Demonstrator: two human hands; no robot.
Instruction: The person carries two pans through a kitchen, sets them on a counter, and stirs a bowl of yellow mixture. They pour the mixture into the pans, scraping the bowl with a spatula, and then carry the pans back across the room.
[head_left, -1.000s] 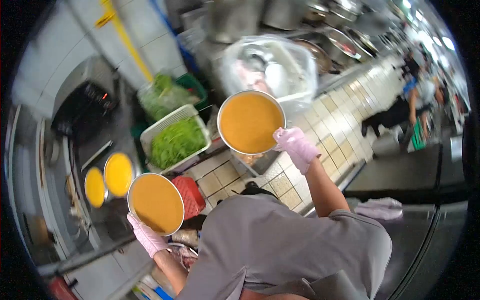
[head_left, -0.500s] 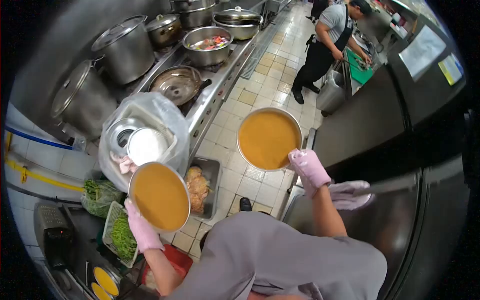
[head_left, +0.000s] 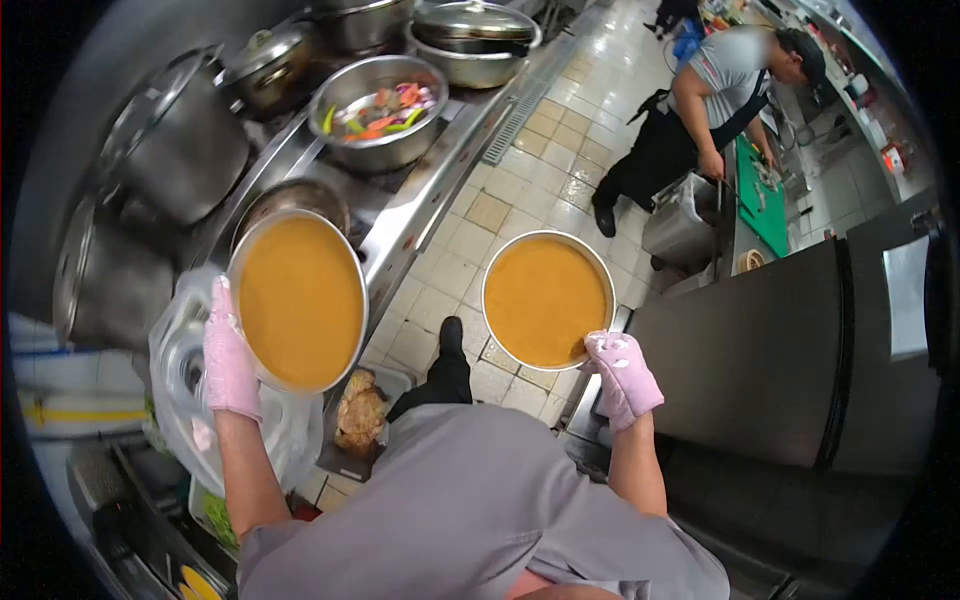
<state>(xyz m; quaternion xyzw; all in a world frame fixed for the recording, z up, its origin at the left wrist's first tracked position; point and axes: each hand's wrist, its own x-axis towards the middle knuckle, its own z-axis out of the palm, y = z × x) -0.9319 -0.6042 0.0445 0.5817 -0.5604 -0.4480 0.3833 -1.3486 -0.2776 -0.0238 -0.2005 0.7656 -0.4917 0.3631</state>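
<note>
Pink-gloved left hand [head_left: 230, 362] grip pinches rim of round steel pan of orange liquid [head_left: 300, 300]; right hand [head_left: 622, 372] grip pinches second pan [head_left: 548, 300]. One-edge hold may tilt, spill.

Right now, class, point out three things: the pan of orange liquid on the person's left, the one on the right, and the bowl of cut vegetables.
left pan [head_left: 295, 212], head view, top rim.
right pan [head_left: 548, 234], head view, top rim.
bowl of cut vegetables [head_left: 385, 156], head view, near outer wall.
</note>
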